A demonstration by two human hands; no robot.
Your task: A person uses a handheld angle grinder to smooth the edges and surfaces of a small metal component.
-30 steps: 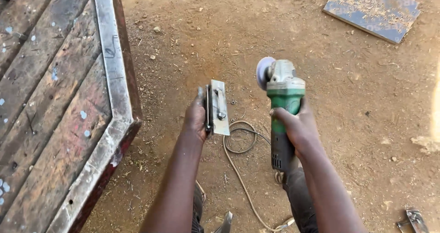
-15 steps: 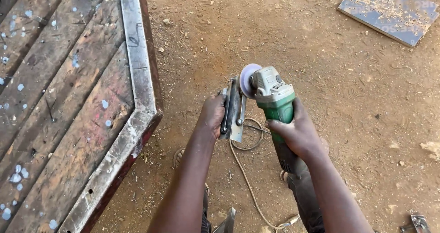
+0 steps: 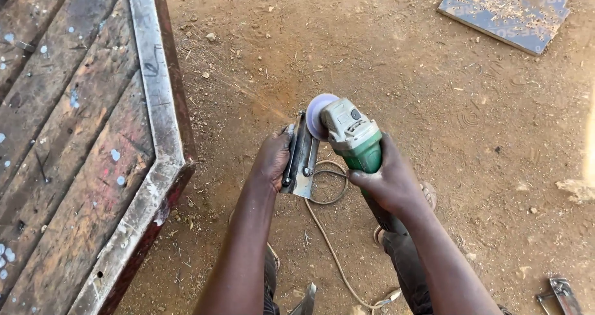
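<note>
We grind: left hand (image 3: 273, 161) clamps metal bracket (image 3: 302, 160) at frame centre; right hand (image 3: 385, 181) grasps green angle grinder (image 3: 354, 140), disc (image 3: 317, 114) touching bracket's top edge, sparks upper left. Next, we judge: steady pressure along edge.

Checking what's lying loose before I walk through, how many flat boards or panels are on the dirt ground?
1: a blue-grey flat panel strewn with shavings lies at the top right. The framed wooden platform at left is a structure, not loose. Others may lie outside the view.
</note>
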